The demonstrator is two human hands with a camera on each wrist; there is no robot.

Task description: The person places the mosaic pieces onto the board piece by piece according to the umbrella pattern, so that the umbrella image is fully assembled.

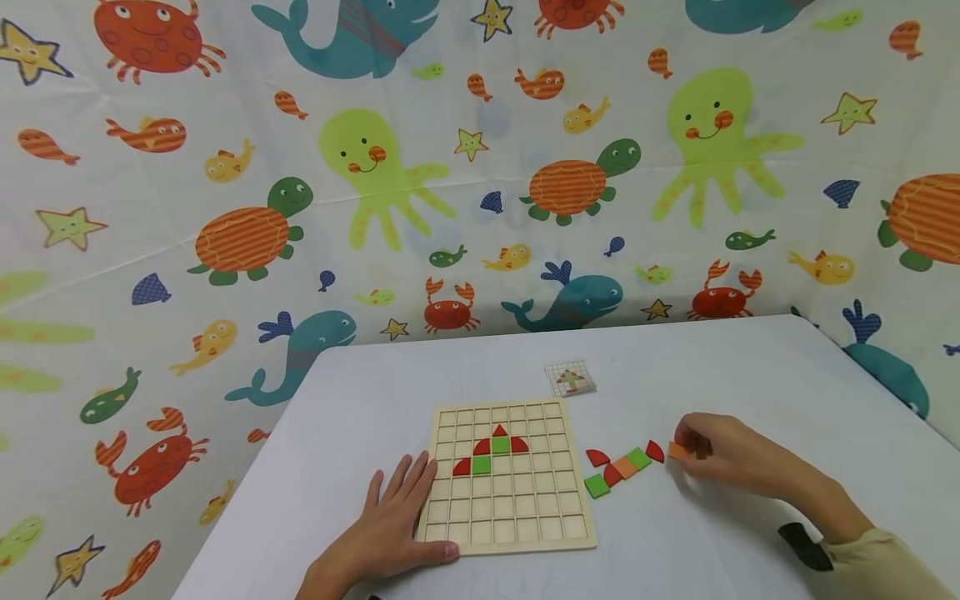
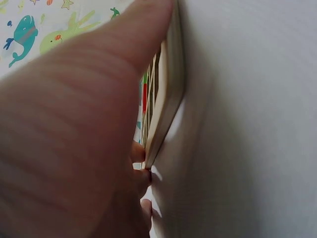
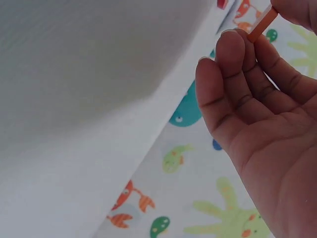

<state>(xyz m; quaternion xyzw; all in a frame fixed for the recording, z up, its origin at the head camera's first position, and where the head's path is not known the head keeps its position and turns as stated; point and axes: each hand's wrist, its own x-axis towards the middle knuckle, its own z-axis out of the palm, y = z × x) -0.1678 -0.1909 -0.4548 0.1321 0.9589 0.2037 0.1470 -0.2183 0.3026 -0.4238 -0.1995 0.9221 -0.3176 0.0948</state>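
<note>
My right hand [image 1: 720, 454] pinches an orange square tile [image 1: 677, 451] between thumb and fingers, right of the loose tiles. In the right wrist view the orange tile [image 3: 262, 24] appears edge-on at the fingertips, above the white table. My left hand [image 1: 390, 525] lies with straight, spread fingers along the left edge of a wooden grid board [image 1: 536, 508], its thumb at the front edge. On the board, a red triangle [image 1: 499, 431] tops a green square [image 1: 500, 445] between two red quarter-circles. Below, another green square [image 1: 481, 465] has a red quarter-circle [image 1: 462, 467] at its left.
Between board and right hand lie loose tiles: green squares [image 1: 597, 486], red quarter-circles [image 1: 655, 451] and an orange square [image 1: 625, 467]. Behind the board lies a small pattern card [image 1: 570, 378] showing a similar grid figure. A sea-animal cloth [image 1: 495, 250] hangs behind the white table [image 1: 712, 367].
</note>
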